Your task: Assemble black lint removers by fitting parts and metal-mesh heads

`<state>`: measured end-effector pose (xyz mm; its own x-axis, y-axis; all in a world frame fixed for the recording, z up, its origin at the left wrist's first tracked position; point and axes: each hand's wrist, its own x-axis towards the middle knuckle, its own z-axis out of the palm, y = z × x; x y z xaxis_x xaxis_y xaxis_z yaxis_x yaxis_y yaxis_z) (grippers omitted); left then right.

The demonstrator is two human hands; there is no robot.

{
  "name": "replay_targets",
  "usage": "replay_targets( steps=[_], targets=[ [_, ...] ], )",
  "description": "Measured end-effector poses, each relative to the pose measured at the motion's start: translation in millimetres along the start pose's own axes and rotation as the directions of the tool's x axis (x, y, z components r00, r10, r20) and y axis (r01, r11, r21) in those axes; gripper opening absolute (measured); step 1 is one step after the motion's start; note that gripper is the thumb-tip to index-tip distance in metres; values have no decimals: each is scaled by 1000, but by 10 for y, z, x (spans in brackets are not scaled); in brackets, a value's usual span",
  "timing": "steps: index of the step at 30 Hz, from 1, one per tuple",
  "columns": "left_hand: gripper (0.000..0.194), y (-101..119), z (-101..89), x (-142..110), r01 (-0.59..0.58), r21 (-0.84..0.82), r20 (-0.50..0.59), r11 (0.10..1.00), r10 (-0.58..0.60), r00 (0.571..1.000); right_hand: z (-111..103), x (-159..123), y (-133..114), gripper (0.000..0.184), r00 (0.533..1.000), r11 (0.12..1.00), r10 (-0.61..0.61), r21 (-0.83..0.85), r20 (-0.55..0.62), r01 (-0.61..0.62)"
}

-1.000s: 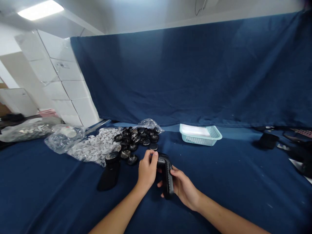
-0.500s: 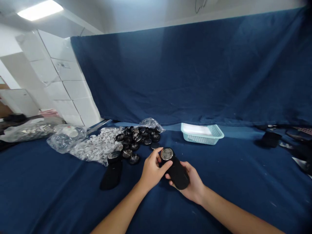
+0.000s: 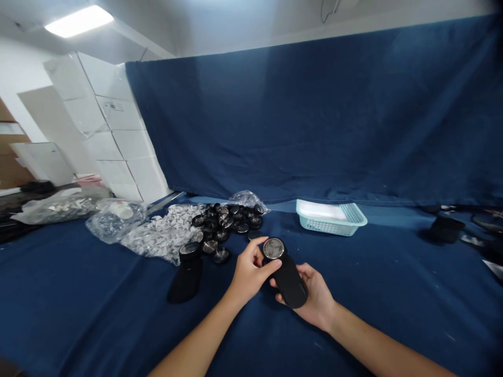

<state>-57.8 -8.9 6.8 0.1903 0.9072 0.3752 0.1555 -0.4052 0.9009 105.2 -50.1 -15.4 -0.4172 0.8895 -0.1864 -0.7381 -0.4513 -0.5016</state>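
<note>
Between my two hands is a black fabric shaver with a round, perforated silver head facing up. My left hand grips its head end, thumb and fingers on the rim. Its handle rests in my right hand, whose fingers curl around the body from the right and below. A second black fabric shaver lies on the cloth left of my left hand. Beyond it is a pile of round black caps with shiny faces.
Small white plastic parts lie heaped on clear plastic beside the caps. A light-blue basket with something white inside stands at the back right. Blue cloth covers the table, and a blue curtain hangs behind. White boxes are stacked back left.
The view has turned slightly left, so everything sits a little further right. Both hands keep their hold on the fabric shaver, with almost no change in grip.
</note>
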Motion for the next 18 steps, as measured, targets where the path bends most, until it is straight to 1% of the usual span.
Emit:
replay_targets(
  steps=[5, 7, 10, 14, 18],
  targets=[
    [56, 40, 8, -2, 46, -72, 6, 996, -45, 999, 0, -12, -3, 32, 1000, 1000, 17, 15, 22, -17],
    [62, 60, 1, 6, 106, -133, 33, 985, -102, 994, 6, -16, -4, 32, 999, 999, 25, 26, 35, -26],
    [72, 89, -21, 20, 206, -235, 105, 950, -186, 977, 19, -18, -7, 31, 998, 999, 31, 10, 57, -32],
    [73, 137, -47, 22, 242, -290, 165, 926, -201, 966, 20, -9, -6, 31, 997, 999, 23, -24, 80, -21],
    [70, 167, -55, 19, 231, -294, 178, 927, -185, 967, 8, -2, 0, 31, 996, 1000, -9, -26, 91, 12]
  ],
)
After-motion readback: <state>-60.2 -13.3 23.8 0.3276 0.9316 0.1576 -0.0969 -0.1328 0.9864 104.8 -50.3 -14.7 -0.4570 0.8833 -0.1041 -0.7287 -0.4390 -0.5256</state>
